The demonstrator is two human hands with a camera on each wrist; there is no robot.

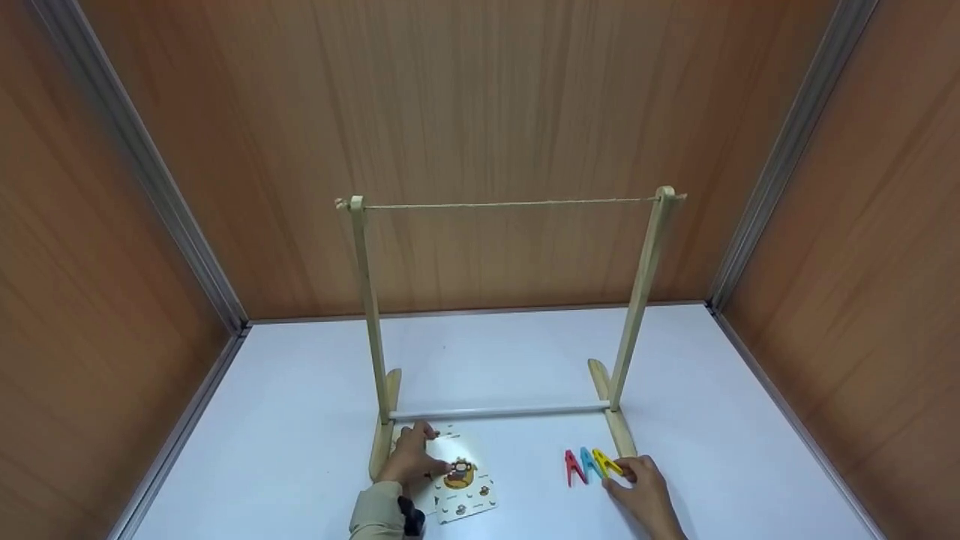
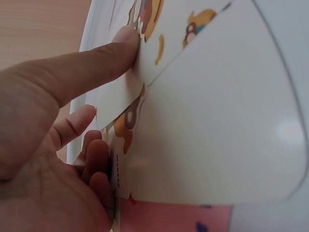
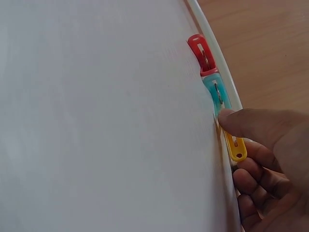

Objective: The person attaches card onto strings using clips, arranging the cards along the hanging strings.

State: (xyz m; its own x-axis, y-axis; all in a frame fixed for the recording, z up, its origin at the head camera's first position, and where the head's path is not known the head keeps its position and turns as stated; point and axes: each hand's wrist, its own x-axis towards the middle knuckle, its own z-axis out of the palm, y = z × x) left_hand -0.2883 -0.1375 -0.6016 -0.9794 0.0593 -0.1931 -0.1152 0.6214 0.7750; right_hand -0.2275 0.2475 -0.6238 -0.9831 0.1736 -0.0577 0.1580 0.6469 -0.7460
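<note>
My left hand [image 1: 409, 456] is at the left edge of a white card [image 1: 463, 484] printed with a cartoon animal, gripping it with the thumb on its face and the other fingers curled at the edge. Beneath it, another white card [image 2: 217, 121] and a pink printed piece [image 2: 174, 217] show in the left wrist view. On the right, my right hand [image 1: 641, 491] pinches a yellow clothespin [image 3: 235, 146] between thumb and fingers. Beside that lie a light blue clothespin [image 1: 589, 463] and a red clothespin [image 1: 574, 467], lined up in a row.
A wooden stand [image 1: 643, 289] rises just beyond both hands, with a string [image 1: 502, 204] tied across its two posts. Low down, a white crossbar [image 1: 499, 412] joins its feet. Wood-grain panels [image 1: 487, 112] enclose the white table [image 1: 292, 420] at the back and sides.
</note>
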